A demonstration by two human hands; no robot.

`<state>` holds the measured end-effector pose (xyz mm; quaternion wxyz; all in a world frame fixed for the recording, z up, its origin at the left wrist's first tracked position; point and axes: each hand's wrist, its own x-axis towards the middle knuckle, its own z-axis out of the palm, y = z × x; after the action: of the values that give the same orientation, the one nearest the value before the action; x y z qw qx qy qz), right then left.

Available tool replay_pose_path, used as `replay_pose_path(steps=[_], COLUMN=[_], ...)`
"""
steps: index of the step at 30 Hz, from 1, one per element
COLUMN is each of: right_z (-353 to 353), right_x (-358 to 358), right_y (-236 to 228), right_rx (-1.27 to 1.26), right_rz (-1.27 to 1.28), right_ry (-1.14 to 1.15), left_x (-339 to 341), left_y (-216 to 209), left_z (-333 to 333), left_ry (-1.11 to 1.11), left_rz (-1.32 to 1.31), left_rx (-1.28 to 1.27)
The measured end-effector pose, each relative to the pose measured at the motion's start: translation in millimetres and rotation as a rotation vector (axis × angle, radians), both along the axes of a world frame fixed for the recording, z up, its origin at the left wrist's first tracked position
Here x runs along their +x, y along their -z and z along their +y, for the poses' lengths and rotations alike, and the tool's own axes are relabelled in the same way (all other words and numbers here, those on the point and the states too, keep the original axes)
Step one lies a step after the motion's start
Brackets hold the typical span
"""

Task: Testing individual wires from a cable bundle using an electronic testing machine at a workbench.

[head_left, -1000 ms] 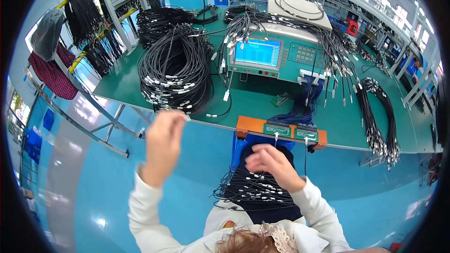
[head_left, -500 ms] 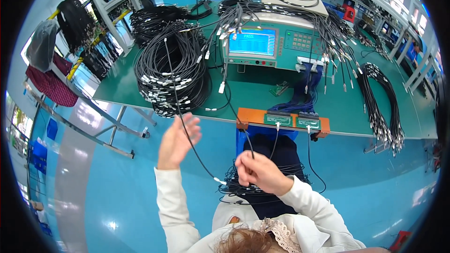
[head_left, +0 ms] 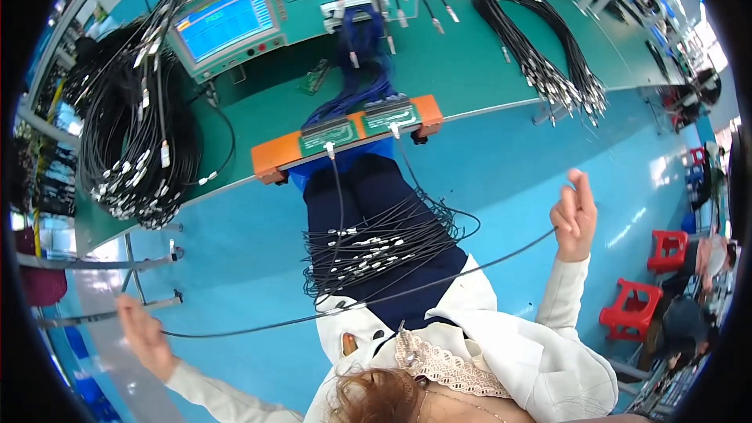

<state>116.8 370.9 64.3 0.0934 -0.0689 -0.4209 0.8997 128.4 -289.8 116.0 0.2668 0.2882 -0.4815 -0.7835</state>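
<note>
Head view: one black cable (head_left: 407, 293) was stretched, slightly sagging, between the left hand (head_left: 145, 337) and right hand (head_left: 574, 215), its ends clamped by their fingers; more cables (head_left: 368, 254) were spread lapwise between the fingers.

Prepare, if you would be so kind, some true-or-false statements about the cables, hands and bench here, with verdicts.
1. A thin black cable stretches between the left hand and the right hand. True.
2. The loose cables all lie on the floor. False: a loose pile of black cables with white connectors lies across the dark blue cloth over the person's lap.
3. An orange bar sits at the front edge of the green bench. True.
4. The right hand rests on the bench. False: it is raised, away from the bench.
5. The rectangular instrument screen is lit blue. True.
</note>
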Motion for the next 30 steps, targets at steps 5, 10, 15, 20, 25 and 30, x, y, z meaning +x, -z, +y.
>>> replay_pose_path(steps=[5, 10, 15, 20, 25, 30], right_z=[-63.3, -133.4, -117.0, -16.3, 77.1, 85.1], right_x=[-60.4, -104.0, -65.7, -32.4, -16.8, -27.1], right_y=[22.6, 49.1, 70.4, 124.1, 112.8, 103.2], right_rx=[0.631, 0.848, 0.996, 1.15, 0.458, 0.7], right_rz=[-0.268, -0.392, -0.241, -0.253, -0.548, -0.529], right_ry=[-0.232, -0.54, -0.46, 0.224, 0.442, 0.696], left_x=[-46.2, -71.3, -35.9, 10.1, 38.6, 47.1], left_y=[47.9, 124.2, 109.1, 109.4, 127.9, 119.8], left_z=[209.0, 299.5, 290.2, 211.4, 76.0, 26.5], left_ry=[0.983, 0.842, 0.855, 0.56, 0.104, -0.074], left_rz=[-0.384, -0.133, -0.264, -0.452, -0.223, -0.126], left_rx=[-0.692, -1.048, -1.025, -0.86, -0.149, -0.018])
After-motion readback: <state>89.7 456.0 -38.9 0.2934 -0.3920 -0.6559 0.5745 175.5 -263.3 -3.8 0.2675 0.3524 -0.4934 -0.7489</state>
